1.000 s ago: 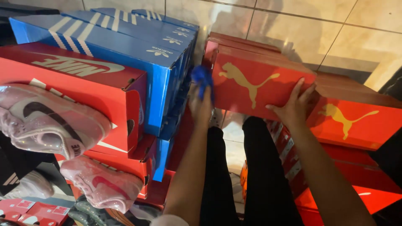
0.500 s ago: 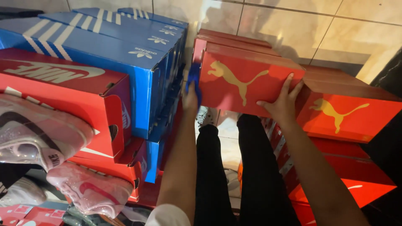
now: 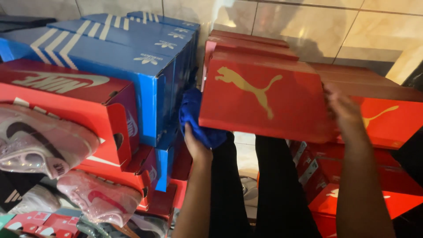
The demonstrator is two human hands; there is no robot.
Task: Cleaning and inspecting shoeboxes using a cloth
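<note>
Below my arms, my dark trouser legs (image 3: 264,189) fill the gap. Left hand (image 3: 196,143) grips a blue cloth (image 3: 194,117) against a red shoebox (image 3: 264,99); right hand (image 3: 346,112) clasps its other end. Blue boxes (image 3: 132,66) crowd left, red boxes (image 3: 379,114) right, tiled wall (image 3: 308,26) behind.

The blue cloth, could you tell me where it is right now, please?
In the head view the blue cloth sits left of centre, bunched in the left hand against the left end of the red shoebox, beside the blue shoeboxes.
</note>
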